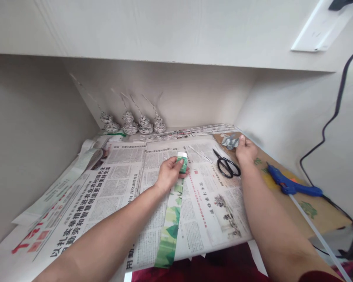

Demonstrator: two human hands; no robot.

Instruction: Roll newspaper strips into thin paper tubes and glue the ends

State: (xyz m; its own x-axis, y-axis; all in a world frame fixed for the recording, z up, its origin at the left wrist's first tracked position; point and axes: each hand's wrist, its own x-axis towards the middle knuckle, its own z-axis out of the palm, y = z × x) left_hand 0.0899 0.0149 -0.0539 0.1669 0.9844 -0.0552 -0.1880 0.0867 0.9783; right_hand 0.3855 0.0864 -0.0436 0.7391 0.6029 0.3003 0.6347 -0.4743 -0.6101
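Note:
A long green leaf-patterned paper strip (171, 231) runs over the newspaper towards me. My left hand (172, 171) pinches its far end between thumb and fingers, where a white tip shows. Farther right, my right hand (246, 149) has its fingers closed at the edge of a crumpled silvery-grey piece (230, 141), which lies on the cardboard; the exact grip is partly hidden. Black-handled scissors (227, 166) rest on the newspaper just left of my right forearm, blades pointing away.
Newspaper (106, 203) covers the worktop. Several coiled-paper gourd shapes (145, 124) and thin rolled paper sticks (188, 132) lie along the back. A blue glue gun (292, 182) with a glue stick and black cord (337, 113) sits on cardboard (329, 219) at right. A shelf edge (173, 62) overhangs.

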